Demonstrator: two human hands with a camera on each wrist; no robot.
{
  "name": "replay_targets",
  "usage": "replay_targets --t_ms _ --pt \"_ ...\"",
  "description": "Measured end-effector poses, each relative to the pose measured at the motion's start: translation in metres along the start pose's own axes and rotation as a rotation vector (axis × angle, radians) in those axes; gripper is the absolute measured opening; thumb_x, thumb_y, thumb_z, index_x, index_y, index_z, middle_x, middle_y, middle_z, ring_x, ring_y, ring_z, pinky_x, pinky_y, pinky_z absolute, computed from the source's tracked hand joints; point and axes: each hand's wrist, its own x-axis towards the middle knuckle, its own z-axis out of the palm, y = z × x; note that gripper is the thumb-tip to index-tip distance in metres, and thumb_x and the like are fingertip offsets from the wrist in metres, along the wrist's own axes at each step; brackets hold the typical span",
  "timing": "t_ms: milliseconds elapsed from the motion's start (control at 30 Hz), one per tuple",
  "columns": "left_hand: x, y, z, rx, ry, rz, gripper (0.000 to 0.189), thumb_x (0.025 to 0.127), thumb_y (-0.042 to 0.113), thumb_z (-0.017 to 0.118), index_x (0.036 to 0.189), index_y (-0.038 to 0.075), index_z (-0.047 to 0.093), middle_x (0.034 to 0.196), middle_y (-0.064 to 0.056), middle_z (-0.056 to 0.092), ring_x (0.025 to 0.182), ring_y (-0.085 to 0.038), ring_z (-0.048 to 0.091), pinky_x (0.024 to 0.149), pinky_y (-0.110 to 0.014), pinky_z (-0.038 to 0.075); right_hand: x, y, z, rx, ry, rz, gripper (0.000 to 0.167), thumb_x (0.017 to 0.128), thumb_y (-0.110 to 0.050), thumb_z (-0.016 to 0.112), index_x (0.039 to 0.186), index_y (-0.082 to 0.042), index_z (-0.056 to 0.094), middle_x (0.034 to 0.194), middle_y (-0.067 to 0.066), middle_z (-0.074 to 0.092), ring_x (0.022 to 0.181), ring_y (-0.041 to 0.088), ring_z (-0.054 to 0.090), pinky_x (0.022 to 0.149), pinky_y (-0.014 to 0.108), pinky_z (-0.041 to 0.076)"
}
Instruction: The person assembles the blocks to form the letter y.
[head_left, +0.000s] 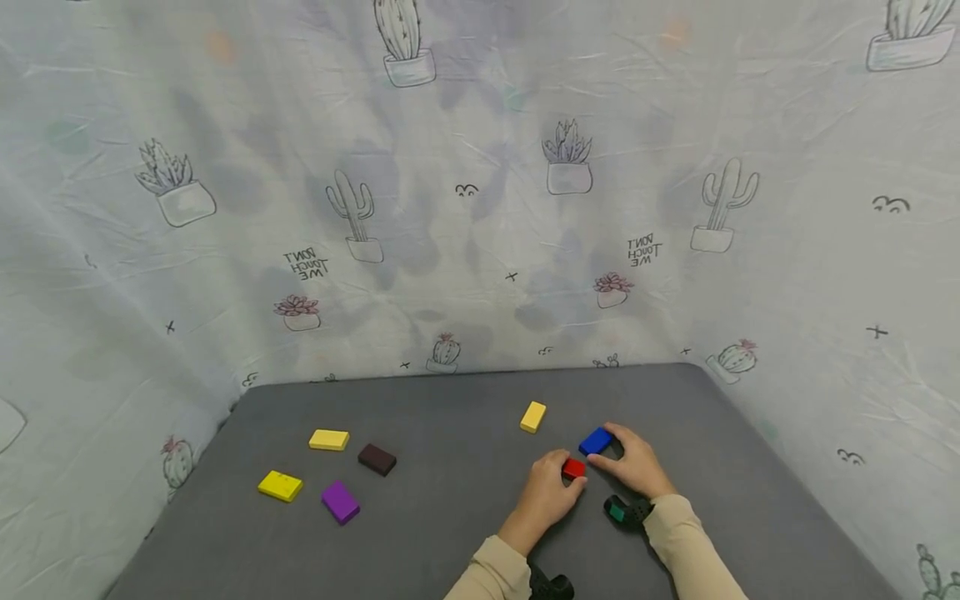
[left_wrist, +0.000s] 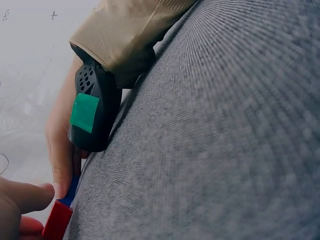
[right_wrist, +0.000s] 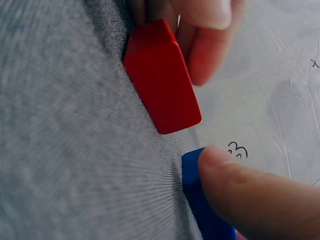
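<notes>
My left hand [head_left: 546, 493] holds a small red block [head_left: 573, 468] between thumb and fingers, low over the grey table. Just right of it, my right hand [head_left: 639, 464] grips a blue block [head_left: 596, 442] by its ends. In the right wrist view the red block [right_wrist: 165, 82] shows one broad face toward the camera, and the right thumb presses against the blue block [right_wrist: 202, 197]. A narrow gap separates the two blocks there. From the left wrist, the red block [left_wrist: 58, 220] overlaps the blue block [left_wrist: 69, 194] behind it.
A yellow block [head_left: 533, 417] lies beyond the hands. Farther left on the grey table [head_left: 435, 533] are two more yellow blocks [head_left: 328, 440], a dark brown block [head_left: 377, 459] and a purple block [head_left: 341, 502]. Patterned cloth walls [head_left: 480, 208] stand behind and beside the table.
</notes>
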Motion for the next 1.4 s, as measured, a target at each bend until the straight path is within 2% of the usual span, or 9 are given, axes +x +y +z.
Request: replay_targets --t_ms 267,367,667,767,933,1100,1400 --pt "0.0003 -0.0025 0.0017 0.039 0.007 -0.003 0.045 0.085 0.026 0.072 0.119 -0.001 0.063 0.118 -0.014 0.064 0.107 -0.025 0.063 0.089 -0.033 0.053 0.0016 -0.0027 0.0041 -0.041 -0.007 -0.031 0.074 0.081 -0.040 0.072 0.134 0.006 0.048 0.135 0.030 0.048 0.123 0.048 0.045 0.099 0.061 0.038" --pt "0.0006 -0.0018 0.0015 0.053 0.024 0.000 0.045 0.082 0.025 0.075 0.117 -0.002 0.064 0.116 -0.014 0.065 0.105 -0.025 0.064 0.087 -0.033 0.054 0.0025 -0.0036 0.0056 -0.034 0.001 -0.042 0.074 0.082 -0.041 0.071 0.134 0.007 0.048 0.134 0.030 0.048 0.122 0.049 0.045 0.098 0.061 0.038" --pt "0.0015 -0.0013 0.0045 0.100 0.056 -0.012 0.040 0.079 0.022 0.077 0.112 0.001 0.066 0.113 -0.011 0.066 0.100 -0.022 0.065 0.084 -0.032 0.055 -0.0031 -0.0074 0.0061 0.003 0.099 -0.095 0.075 0.080 -0.050 0.070 0.127 0.006 0.054 0.126 0.031 0.053 0.114 0.050 0.050 0.091 0.062 0.041" --pt "0.0007 -0.0018 0.0053 0.090 0.067 -0.005 0.039 0.079 0.021 0.077 0.112 0.002 0.066 0.111 -0.010 0.066 0.098 -0.020 0.065 0.084 -0.031 0.055 -0.0025 -0.0056 0.0063 0.020 0.080 -0.072 0.073 0.080 -0.045 0.072 0.129 0.007 0.052 0.129 0.032 0.051 0.117 0.051 0.048 0.093 0.064 0.040" --pt "-0.0005 -0.0037 0.0059 0.037 0.078 -0.004 0.039 0.080 0.019 0.077 0.112 0.002 0.065 0.110 -0.010 0.066 0.099 -0.020 0.065 0.084 -0.031 0.054 -0.0022 -0.0042 0.0048 -0.006 0.047 -0.031 0.070 0.081 -0.037 0.074 0.131 0.005 0.051 0.132 0.030 0.050 0.120 0.048 0.048 0.096 0.060 0.041" --pt "-0.0014 -0.0058 0.0057 -0.013 0.096 -0.006 0.038 0.081 0.018 0.076 0.113 0.001 0.063 0.108 -0.009 0.066 0.096 -0.019 0.064 0.080 -0.029 0.054 -0.0030 -0.0061 0.0029 -0.013 0.051 -0.028 0.069 0.079 -0.035 0.075 0.131 0.005 0.052 0.131 0.029 0.051 0.120 0.047 0.049 0.096 0.059 0.042" --pt "0.0000 -0.0057 0.0040 -0.066 0.114 -0.048 0.040 0.081 0.015 0.075 0.116 0.002 0.062 0.109 -0.011 0.068 0.098 -0.022 0.065 0.080 -0.032 0.055 -0.0031 -0.0067 0.0030 -0.005 0.059 -0.015 0.070 0.079 -0.036 0.075 0.131 0.004 0.052 0.130 0.029 0.053 0.119 0.046 0.050 0.095 0.059 0.043"
